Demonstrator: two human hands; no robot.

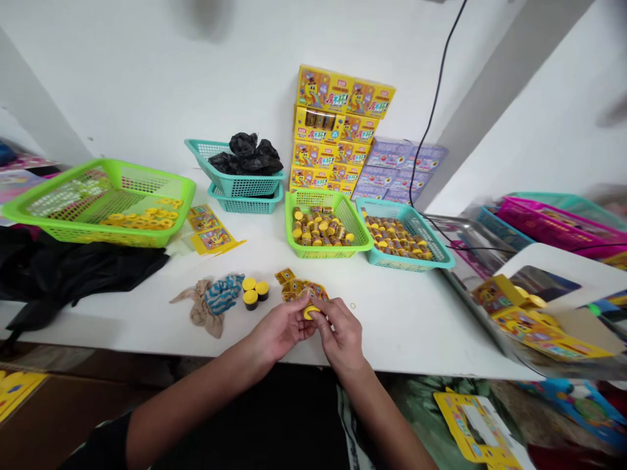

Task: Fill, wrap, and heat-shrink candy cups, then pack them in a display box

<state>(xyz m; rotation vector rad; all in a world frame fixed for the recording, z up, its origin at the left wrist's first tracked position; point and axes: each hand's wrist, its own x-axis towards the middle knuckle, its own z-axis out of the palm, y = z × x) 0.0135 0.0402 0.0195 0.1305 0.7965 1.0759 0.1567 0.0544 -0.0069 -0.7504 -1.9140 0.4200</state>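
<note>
Near the table's front edge, my left hand (292,324) and my right hand (341,328) meet with curled fingers around a small yellow-capped jar (311,313). The fingers hide most of its body. Just beyond them lies a loose pile of printed yellow labels (292,287). Left of my hands stand three dark jars with yellow lids (251,297), close together. Beside those, a crumpled cloth (208,303), beige with a blue striped part, rests on the table.
Baskets of small yellow-capped jars stand behind, one green (327,253) and one teal (411,262). A large green basket (183,202) at left holds yellow rings. Stacked yellow boxes (337,124) rise at the back. A metal tray (470,303) sits right, under a hanging black cable (434,98).
</note>
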